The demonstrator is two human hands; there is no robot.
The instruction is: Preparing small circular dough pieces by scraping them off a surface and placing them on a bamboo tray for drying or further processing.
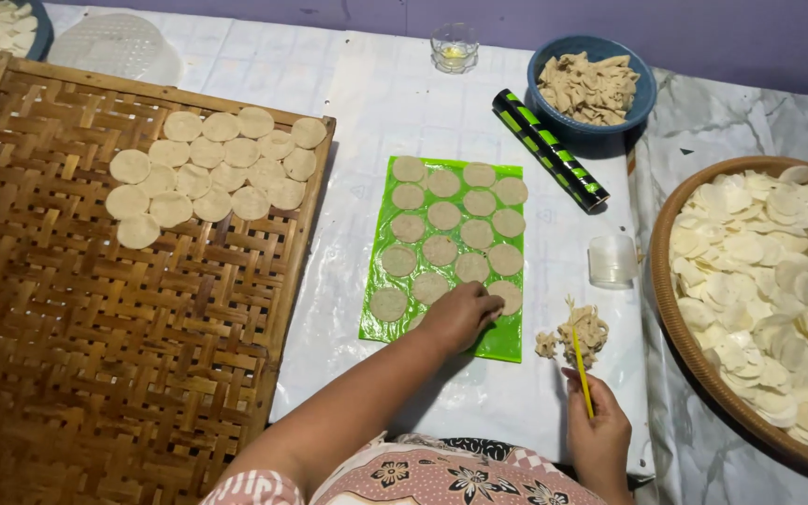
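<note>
Dough discs lay in rows on the green sheet, one under the left hand's fingertips.

From the head view, the left hand pressed down at the sheet's near edge, fingers curled onto a disc, nothing clearly pinched. Just right of the sheet, the right hand pinched a yellow stick whose tip touched a scrap pile. Left of the sheet sat the woven tray with more discs. A thin disc could likely tear or stretch if lifted by one edge while stuck to the sheet.
</note>
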